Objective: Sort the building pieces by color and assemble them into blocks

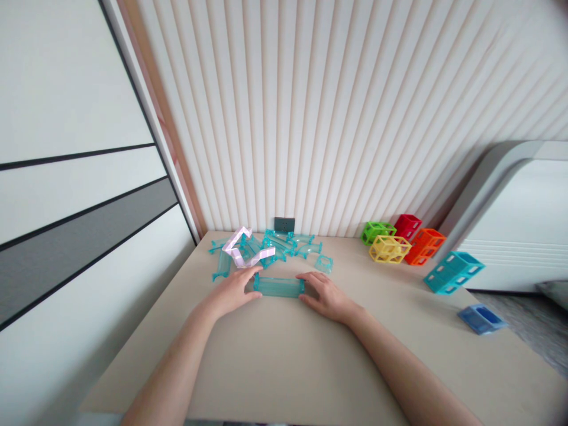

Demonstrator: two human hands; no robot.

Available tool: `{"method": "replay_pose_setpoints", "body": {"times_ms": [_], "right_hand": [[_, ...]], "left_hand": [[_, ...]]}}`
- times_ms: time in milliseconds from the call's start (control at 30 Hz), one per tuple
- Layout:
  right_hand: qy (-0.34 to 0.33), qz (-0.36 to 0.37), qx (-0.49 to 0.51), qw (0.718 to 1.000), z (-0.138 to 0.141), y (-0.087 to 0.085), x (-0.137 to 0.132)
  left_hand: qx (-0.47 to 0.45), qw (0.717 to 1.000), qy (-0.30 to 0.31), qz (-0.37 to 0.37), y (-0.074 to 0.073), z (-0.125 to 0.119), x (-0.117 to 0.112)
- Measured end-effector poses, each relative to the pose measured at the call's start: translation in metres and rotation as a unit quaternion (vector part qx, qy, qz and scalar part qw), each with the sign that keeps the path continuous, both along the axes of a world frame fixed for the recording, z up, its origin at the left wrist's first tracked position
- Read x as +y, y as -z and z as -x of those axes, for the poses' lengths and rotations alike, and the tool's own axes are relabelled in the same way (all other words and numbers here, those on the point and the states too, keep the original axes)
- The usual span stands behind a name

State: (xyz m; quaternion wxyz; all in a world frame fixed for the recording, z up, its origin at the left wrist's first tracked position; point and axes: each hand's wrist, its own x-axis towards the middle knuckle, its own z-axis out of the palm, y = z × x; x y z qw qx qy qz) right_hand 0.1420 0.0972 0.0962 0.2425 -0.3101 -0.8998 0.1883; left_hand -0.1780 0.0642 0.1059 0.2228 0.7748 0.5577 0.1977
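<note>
A clear teal channel piece (pixel 279 287) lies crosswise on the table (pixel 279 361), nearer the far edge than the near one. It looks like thin, stiff plastic, probably light, smooth and a little slippery; its flanged ends seem the surest hold. The left hand (pixel 234 290) and right hand (pixel 327 296) grip those ends, thumbs nearest the wearer, forearms angling in from the near edge.

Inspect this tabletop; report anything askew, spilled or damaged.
The pale lilac zigzag strip looks odd, lying askew over jumbled translucent teal plastic pieces, matching neither their colour nor shape. The translucent teal trough between left hand and right hand sits straight; no spill or damage shows.
</note>
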Motion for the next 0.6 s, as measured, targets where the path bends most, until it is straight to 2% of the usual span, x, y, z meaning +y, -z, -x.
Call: {"method": "replay_pose_setpoints", "body": {"times_ms": [200, 467, 600], "right_hand": [[0.015, 0.019, 0.011, 1.0, -0.001, 0.002, 0.001], [0.043, 0.069, 0.037, 0.996, -0.004, 0.013, 0.01], [0.027, 0.078, 0.047, 0.996, -0.004, 0.012, 0.012]], "left_hand": [[-0.006, 1.0, 0.012, -0.001, 0.005, 0.003, 0.001], [-0.015, 1.0, 0.01, -0.006, 0.005, 0.002, 0.002], [-0.016, 1.0, 0.007, -0.008, 0.005, 0.001, 0.002]]}}
